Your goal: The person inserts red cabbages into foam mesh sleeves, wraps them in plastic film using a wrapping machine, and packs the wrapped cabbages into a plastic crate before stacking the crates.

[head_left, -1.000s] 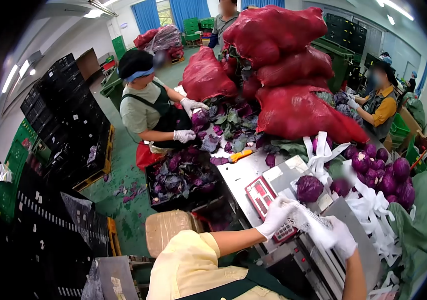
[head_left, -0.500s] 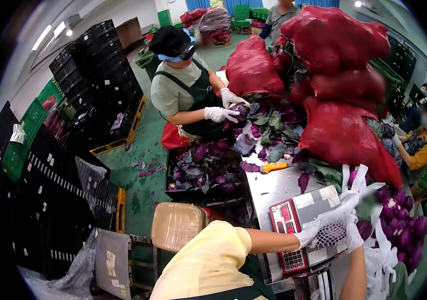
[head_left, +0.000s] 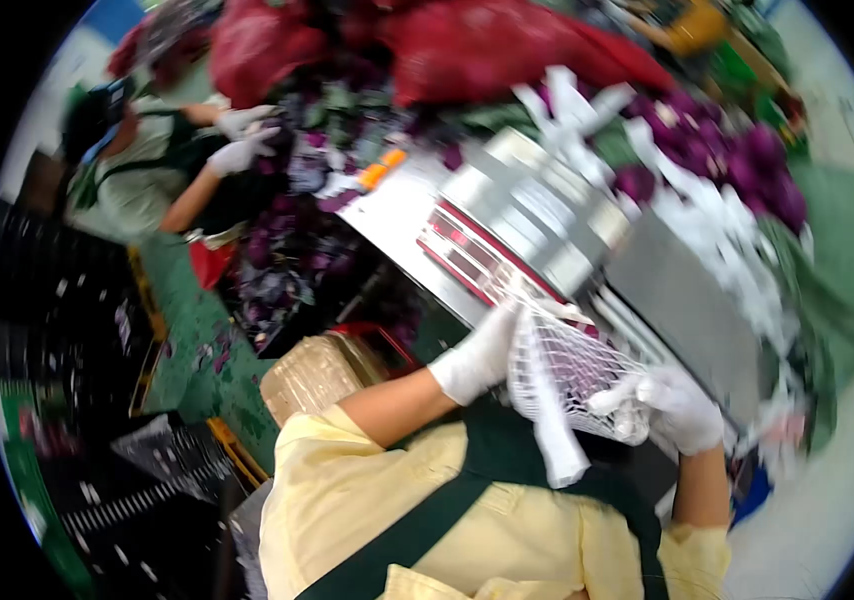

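Observation:
A white mesh net with something purple showing inside is stretched between my two gloved hands, close to my chest. My left hand is closed on the net's upper left end, where a white strip hangs down. My right hand is closed on its lower right end. Just beyond the net lies a red and silver scale, its plate holding nothing. Motion blurs the view, so the fingertips are unclear.
Peeled purple cabbages and white nets lie at the right. A co-worker stands at the left by a crate of purple leaves. An orange-handled knife lies on the metal table. Red sacks stand behind.
The net has come off the scale area toward my chest, with both hands on it. The view has swung, and the co-worker and sacks sit higher and farther left in it.

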Demonstrator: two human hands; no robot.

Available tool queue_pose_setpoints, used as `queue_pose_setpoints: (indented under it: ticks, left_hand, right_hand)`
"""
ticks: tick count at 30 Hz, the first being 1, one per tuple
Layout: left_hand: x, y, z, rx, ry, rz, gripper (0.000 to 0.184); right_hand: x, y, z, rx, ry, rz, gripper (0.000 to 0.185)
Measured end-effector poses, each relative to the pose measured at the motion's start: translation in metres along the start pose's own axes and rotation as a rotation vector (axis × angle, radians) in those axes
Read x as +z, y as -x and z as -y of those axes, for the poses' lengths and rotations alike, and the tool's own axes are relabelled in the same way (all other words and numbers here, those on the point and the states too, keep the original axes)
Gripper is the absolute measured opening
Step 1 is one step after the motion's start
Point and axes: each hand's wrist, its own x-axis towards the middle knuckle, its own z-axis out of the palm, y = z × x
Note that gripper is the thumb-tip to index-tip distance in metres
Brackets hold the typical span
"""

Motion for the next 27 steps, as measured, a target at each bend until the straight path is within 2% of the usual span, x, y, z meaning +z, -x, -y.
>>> queue_pose_setpoints:
  ticks: [1,2,4,5,6,7,8,9,10,13,14,15,17,18,19,20,21,22,23,24,25,27]
  left_hand:
    - [0.006,0.009,0.016,0.014,0.012,0.091,0.084]
    - [0.012,0.012,0.030,-0.007,0.042,0.079,0.078]
    - [0.020,0.016,0.056,0.032,0.045,0.006,0.064]
    - [0.022,0.018,0.068,0.092,0.019,-0.054,0.056]
    - [0.021,0.015,0.079,0.151,-0.041,0.148,0.042]
    - [0.038,0.016,0.089,0.066,0.024,0.166,0.037]
    - [0.045,0.012,0.102,0.051,-0.027,0.095,0.035]
    - [0.050,0.009,0.114,0.038,-0.077,0.022,0.034]
    - [0.032,0.000,0.123,-0.003,-0.017,0.028,0.034]
    - [0.040,-0.018,0.151,0.055,-0.036,0.268,0.051]
    - [0.068,-0.008,0.158,0.122,-0.170,0.171,0.064]
    - [0.074,-0.009,0.162,0.165,-0.178,0.196,0.071]
    - [0.069,-0.014,0.168,0.472,-0.322,0.161,0.074]
    - [0.075,-0.018,0.170,0.679,-0.568,-0.012,0.071]
    - [0.070,-0.027,0.169,0.743,-0.740,0.000,0.055]
    - [0.073,-0.043,0.167,0.690,-1.012,0.065,0.046]
    - [0.090,-0.060,0.167,0.629,-1.280,0.130,0.038]
    - [0.108,-0.068,0.179,0.632,-1.283,0.230,0.030]
    - [0.117,-0.085,0.187,0.630,-1.386,0.179,0.029]
    - [0.112,-0.112,0.177,0.626,-1.365,0.233,0.028]
    - [0.114,-0.139,0.171,0.471,-1.209,0.152,0.027]
    - [0.127,-0.181,0.163,0.314,-0.934,0.100,0.027]
  right_hand:
    - [0.000,0.011,-0.005,-0.052,0.154,-0.021,0.044]
    - [-0.009,0.016,-0.022,-0.155,0.203,-0.134,0.036]
    - [-0.017,0.019,-0.048,-0.342,0.139,-0.388,0.025]
    - [-0.026,0.015,-0.076,-0.365,-0.107,-0.446,0.022]
    - [-0.024,0.018,-0.096,-0.314,-0.214,-0.472,0.026]
    - [-0.019,0.023,-0.109,-0.265,-0.318,-0.489,0.032]
    - [-0.006,0.043,-0.106,-0.416,-0.200,-0.367,0.039]
    - [0.001,0.057,-0.114,-0.241,-0.634,-0.259,0.045]
    - [0.002,0.065,-0.129,-0.200,-0.794,-0.212,0.047]
    - [-0.002,0.093,-0.152,-0.180,-0.878,-0.343,0.042]
    - [-0.006,0.100,-0.155,-0.190,-0.885,-0.352,0.042]
    - [-0.012,0.105,-0.155,-0.261,-0.901,-0.409,0.040]
    - [-0.032,0.113,-0.153,-0.355,-0.970,-0.452,0.038]
    - [-0.042,0.114,-0.149,-0.429,-0.992,-0.407,0.038]
    - [-0.053,0.114,-0.143,-0.506,-1.011,-0.360,0.039]
    - [-0.062,0.112,-0.136,-0.582,-0.824,-0.438,0.039]
    - [-0.077,0.110,-0.129,-0.522,-0.901,-0.304,0.037]
    - [-0.086,0.105,-0.120,-0.596,-0.819,-0.337,0.036]
    - [-0.093,0.099,-0.110,-0.667,-0.733,-0.373,0.035]
    - [-0.107,0.086,-0.106,-0.697,-0.715,-0.527,0.032]
    - [-0.133,0.072,-0.102,-0.719,-0.841,-0.499,0.033]
    - [-0.148,0.069,-0.073,-0.828,-0.617,-0.752,0.037]
